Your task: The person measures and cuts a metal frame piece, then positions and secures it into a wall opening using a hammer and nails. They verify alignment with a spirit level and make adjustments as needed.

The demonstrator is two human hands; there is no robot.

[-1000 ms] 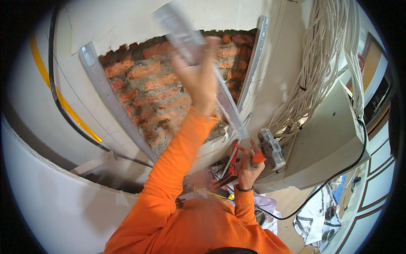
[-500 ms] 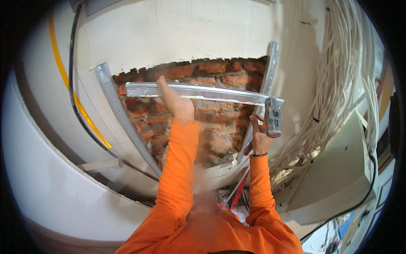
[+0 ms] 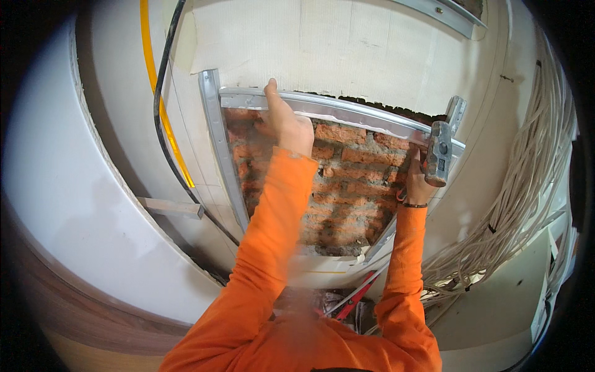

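Note:
A long silver metal profile [image 3: 365, 117] lies across the top of a rough opening of exposed bricks [image 3: 347, 155], sloping down to the right. My left hand [image 3: 291, 127] grips it near its left end, thumb over the front; the other fingers are partly hidden. At the right end, my right hand [image 3: 418, 177] is closed round a hammer, whose grey steel head [image 3: 440, 155] covers part of the profile. The hammer's handle is mostly hidden by the hand. Metal uprights flank the bricks, one on the left [image 3: 222, 146] and one on the right [image 3: 456, 113].
Bundled white cables [image 3: 514, 192] hang at the right. On the left run a black cable [image 3: 158, 105], a yellow conduit [image 3: 166, 124] and a short wooden batten [image 3: 170, 208] beside a white panel [image 3: 93, 180]. A red tool [image 3: 354, 301] lies below. Another metal profile [image 3: 434, 13] is overhead.
Both hands have lifted the metal profile up the brick opening to near its top edge, its left end now against the left upright. The hammer has risen with my right hand. The view has shifted.

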